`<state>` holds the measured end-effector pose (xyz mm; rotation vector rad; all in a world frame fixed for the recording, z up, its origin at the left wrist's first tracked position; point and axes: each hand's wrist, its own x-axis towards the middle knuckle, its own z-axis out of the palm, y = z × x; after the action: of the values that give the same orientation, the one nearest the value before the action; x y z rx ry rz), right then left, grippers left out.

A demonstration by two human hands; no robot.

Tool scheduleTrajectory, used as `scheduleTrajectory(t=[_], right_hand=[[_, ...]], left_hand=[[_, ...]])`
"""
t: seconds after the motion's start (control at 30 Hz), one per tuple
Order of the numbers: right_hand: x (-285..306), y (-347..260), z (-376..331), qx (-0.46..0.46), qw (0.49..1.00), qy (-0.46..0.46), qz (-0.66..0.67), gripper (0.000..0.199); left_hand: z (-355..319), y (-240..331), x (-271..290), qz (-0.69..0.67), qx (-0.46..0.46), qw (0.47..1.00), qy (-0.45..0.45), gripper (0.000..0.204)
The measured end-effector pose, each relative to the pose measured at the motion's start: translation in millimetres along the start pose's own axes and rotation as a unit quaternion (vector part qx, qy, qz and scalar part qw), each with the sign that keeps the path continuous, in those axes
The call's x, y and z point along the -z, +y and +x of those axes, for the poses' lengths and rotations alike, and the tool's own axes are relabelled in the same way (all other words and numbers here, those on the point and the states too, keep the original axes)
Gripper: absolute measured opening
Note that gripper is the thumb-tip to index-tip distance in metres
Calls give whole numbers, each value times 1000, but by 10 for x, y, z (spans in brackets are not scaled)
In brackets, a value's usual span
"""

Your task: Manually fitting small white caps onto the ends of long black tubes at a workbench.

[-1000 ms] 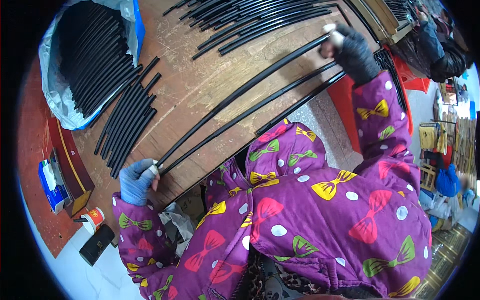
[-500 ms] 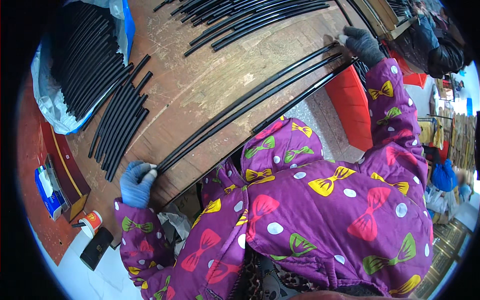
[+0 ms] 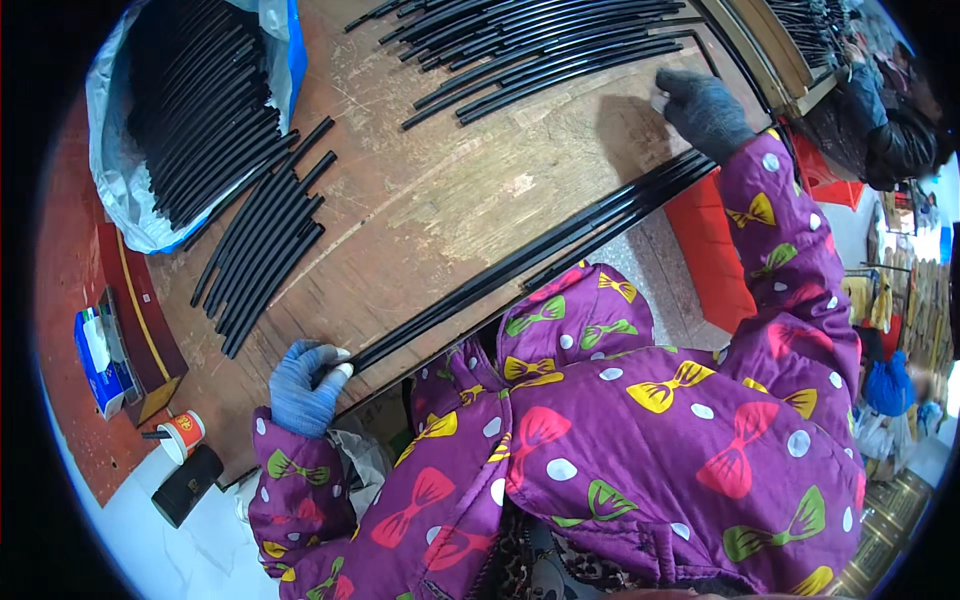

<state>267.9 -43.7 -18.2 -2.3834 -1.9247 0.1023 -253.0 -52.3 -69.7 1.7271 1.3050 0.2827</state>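
Observation:
My left hand (image 3: 305, 385), in a blue-grey glove with pale fingertips, pinches the left ends of a few long thin black tubes (image 3: 470, 298). These tubes lie side by side along the table's near edge. My right hand (image 3: 708, 115), in a dark grey glove, hovers over the table's right part, apart from those tubes. Its fingers are slightly bent, with nothing visible in them. Just beyond it are the right ends of a spread row of black tubes (image 3: 560, 62).
At the left, a white and blue bag (image 3: 108, 190) holds many black tubes, with a smaller bunch (image 3: 262, 255) beside it. Further left are a blue tissue pack (image 3: 105, 365), a paper cup (image 3: 182, 436) and a black case (image 3: 188, 487). A red container (image 3: 708, 255) stands below the table's right edge.
The two long tubes that lay spaced apart now lie together by the table's near edge. My right hand has left their right ends and moved left, toward the far row. The view has shifted slightly.

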Motion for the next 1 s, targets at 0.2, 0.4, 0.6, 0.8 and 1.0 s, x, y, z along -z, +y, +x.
scheduleTrajectory(t=[0.2, 0.4, 0.6, 0.8, 1.0], right_hand=[[-258, -333, 359, 208, 972, 89, -68, 27], [10, -730, 215, 214, 959, -32, -185, 27], [-25, -899, 175, 270, 940, -44, -201, 37], [-48, -909, 133, 371, 928, 8, 7, 47], [31, -1331, -210, 369, 904, 49, 210, 37]], left_hand=[[325, -33, 239, 97, -131, 975, 151, 8], [549, -137, 313, 244, -138, 922, 268, 18], [597, -261, 349, 308, -129, 928, 167, 23], [441, -140, 228, 210, -125, 946, 213, 26], [376, -83, 32, -101, -16, 982, 158, 26]])
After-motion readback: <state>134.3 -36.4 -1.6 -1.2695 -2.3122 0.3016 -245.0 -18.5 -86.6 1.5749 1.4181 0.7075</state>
